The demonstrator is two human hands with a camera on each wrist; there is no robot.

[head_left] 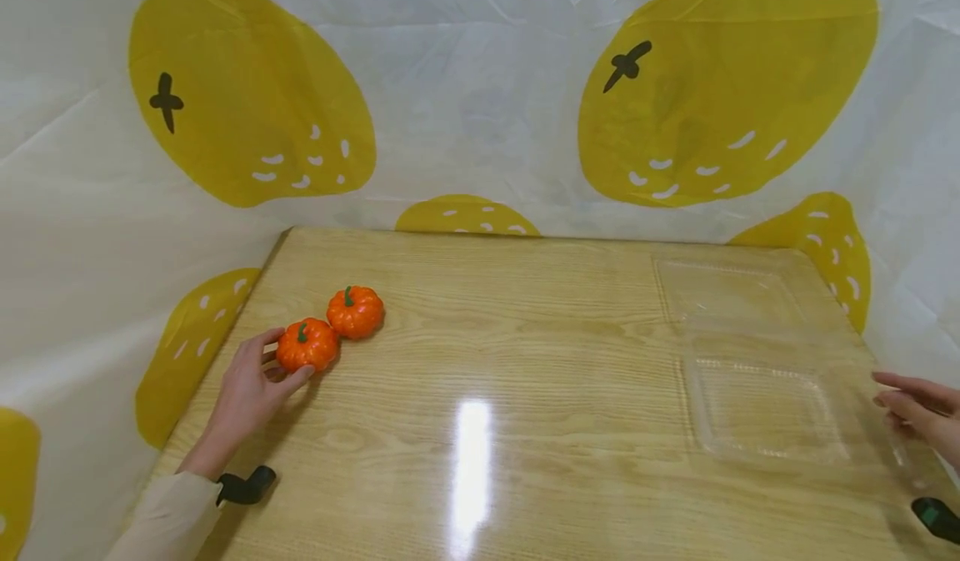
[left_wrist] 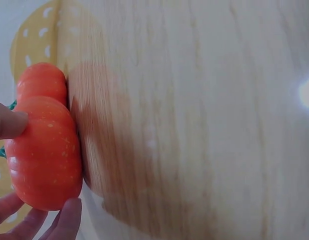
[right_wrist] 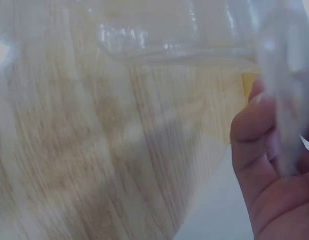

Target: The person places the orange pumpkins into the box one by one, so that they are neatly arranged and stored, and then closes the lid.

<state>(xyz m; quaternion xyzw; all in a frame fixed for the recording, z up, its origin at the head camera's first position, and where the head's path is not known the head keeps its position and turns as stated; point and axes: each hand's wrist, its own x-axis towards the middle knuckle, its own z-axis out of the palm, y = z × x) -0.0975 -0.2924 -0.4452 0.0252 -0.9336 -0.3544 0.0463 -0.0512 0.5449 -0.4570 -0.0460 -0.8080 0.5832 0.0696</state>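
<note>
Wood-grain table [head_left: 570,353] seen from above, with a clear plastic container [head_left: 705,436] lying open toward its right side. Well to the left of the container, a near orange pumpkin [head_left: 309,347], squat and round, without a clear long axis, green stem [head_left: 302,333] upward. Just beyond it and a little closer to the container, a second orange pumpkin [head_left: 357,314], touching the first or nearly so, hard to tell which.

Also far left of the container, the left hand [head_left: 251,388], much the nearer of the two to both pumpkins. Fingers grasping the near orange pumpkin: thumb on the side close to the viewer, fingertips around the opposite flank, pumpkin lying on the container-facing side of the palm. From that grasp to the container, a broad stretch of wood, running across to the right.

At the container's right edge, the right hand [head_left: 922,413], fingers bent, apparently pinching a thin clear edge. Container in two shallow halves, one beyond the other, long axis leading away from the viewer. Beyond the container, a white sheet [head_left: 480,119] printed with yellow fruit.
</note>
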